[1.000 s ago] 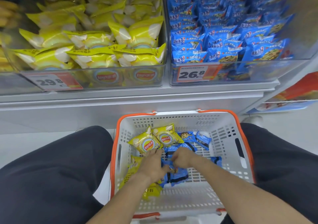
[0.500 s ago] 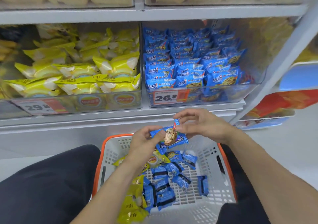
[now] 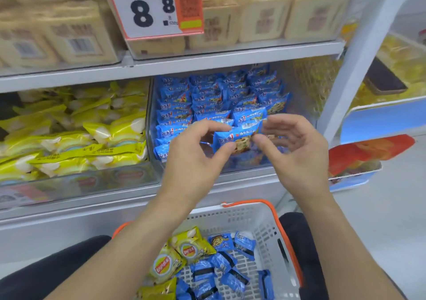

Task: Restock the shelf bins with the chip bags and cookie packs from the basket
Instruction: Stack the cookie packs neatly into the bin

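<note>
since half a second ago i've raised the cookie pack from above the basket to the blue bin, long axis sideways, left hand and right hand pinching its ends.

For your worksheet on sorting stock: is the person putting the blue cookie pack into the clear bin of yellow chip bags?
No: both hands hold the blue cookie pack at the clear bin of blue packs.
</note>
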